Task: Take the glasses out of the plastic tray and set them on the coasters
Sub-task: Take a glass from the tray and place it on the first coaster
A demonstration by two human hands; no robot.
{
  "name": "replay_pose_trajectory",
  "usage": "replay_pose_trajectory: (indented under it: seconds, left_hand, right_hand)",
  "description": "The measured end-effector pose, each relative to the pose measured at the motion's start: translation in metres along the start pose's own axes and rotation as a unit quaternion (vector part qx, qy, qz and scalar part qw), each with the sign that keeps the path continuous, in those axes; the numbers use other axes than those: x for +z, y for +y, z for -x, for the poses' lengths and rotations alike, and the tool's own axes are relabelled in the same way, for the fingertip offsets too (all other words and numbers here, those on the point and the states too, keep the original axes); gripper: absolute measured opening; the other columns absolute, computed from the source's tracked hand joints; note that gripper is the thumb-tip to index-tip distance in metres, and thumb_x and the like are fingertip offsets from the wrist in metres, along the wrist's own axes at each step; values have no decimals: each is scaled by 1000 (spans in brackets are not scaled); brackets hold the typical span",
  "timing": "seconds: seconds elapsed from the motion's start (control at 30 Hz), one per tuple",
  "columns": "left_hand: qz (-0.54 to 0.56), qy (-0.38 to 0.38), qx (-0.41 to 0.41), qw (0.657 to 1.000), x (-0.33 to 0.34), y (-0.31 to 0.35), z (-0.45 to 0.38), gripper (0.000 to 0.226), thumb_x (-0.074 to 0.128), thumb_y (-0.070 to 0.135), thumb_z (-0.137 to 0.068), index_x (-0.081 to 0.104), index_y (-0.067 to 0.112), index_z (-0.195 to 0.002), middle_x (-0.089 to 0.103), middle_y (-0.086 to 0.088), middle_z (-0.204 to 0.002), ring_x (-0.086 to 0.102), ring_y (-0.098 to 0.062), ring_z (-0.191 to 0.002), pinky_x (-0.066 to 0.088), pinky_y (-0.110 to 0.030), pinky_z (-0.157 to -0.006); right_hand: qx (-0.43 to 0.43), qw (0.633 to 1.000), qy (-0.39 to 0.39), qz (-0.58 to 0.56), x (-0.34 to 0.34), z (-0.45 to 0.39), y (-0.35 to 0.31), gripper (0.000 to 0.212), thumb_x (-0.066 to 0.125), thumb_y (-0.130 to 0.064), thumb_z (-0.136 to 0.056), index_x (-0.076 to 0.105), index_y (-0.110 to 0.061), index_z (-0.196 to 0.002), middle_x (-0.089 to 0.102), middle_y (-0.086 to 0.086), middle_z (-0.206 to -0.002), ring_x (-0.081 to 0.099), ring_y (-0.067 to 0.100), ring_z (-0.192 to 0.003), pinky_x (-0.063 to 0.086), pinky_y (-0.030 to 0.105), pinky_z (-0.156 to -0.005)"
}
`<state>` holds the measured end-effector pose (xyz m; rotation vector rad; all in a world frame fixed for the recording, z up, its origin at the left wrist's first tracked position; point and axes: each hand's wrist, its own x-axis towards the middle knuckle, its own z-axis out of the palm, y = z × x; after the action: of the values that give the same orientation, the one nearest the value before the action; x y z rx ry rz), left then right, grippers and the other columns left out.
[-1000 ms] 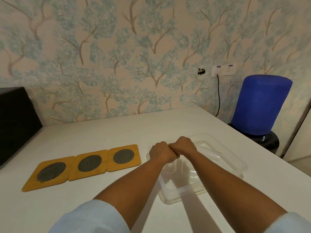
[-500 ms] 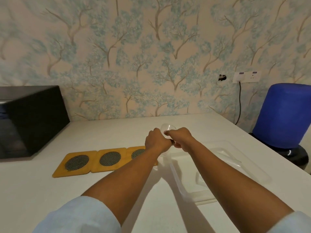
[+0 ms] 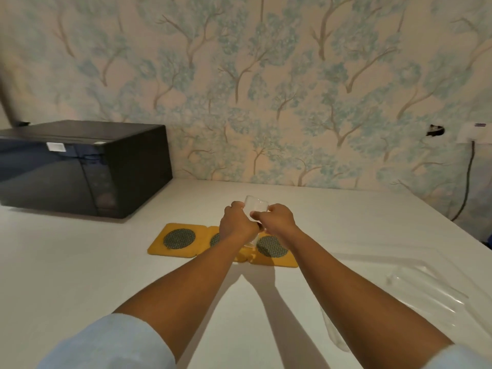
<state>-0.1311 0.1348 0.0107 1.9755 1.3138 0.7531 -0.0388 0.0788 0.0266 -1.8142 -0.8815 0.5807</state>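
Gripping a clear glass [image 3: 256, 207], both hands; microwave [image 3: 80, 166] label unreadable.

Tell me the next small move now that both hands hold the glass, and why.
Probably lower the glass straight down onto the middle coaster. The left hand and right hand grip it upright; its base seems to hover just above that coaster, between the other two, and no coaster holds a glass yet.
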Motion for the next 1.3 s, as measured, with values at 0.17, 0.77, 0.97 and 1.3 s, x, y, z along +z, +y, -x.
replay_pose_trajectory:
  seconds: [0.17,0.77,0.97,1.3]
  left_hand:
    - [5,35,-20,999,-24,-32,-13,87,87,33,-66,44,20,-141,56,-2,-139,59,-23,-120,50,-34,-86]
    - [10,103,-82,991,-81,-117,-63,83,90,19,-66,46,16,-136,61,-6,-135,60,-27,-118,46,-24,-77]
    - [-8,115,-113,987,-89,-135,-78,84,91,21,-66,45,16,-136,61,-8,-133,60,-29,-117,53,-32,-85]
    - [13,128,-137,982,-89,-155,-84,70,85,20,-76,45,15,-133,62,-9,-128,61,-26,-104,53,-31,-82]
  right_hand:
    - [-14,999,-33,-6,37,-9,-11,20,74,-27,-77,64,-12,-84,66,2,-81,64,17,-70,53,30,-58]
    - [-62,987,-124,80,144,-47,-36,64,76,-31,-80,52,-7,-134,61,8,-128,59,25,-114,44,27,-81]
    - [-83,980,-145,112,167,-55,-36,59,71,-29,-85,49,-8,-136,61,8,-129,59,24,-115,41,25,-79]
    - [-104,972,-164,130,187,-61,-29,54,66,-22,-88,49,-7,-137,59,10,-134,56,25,-122,45,29,-94]
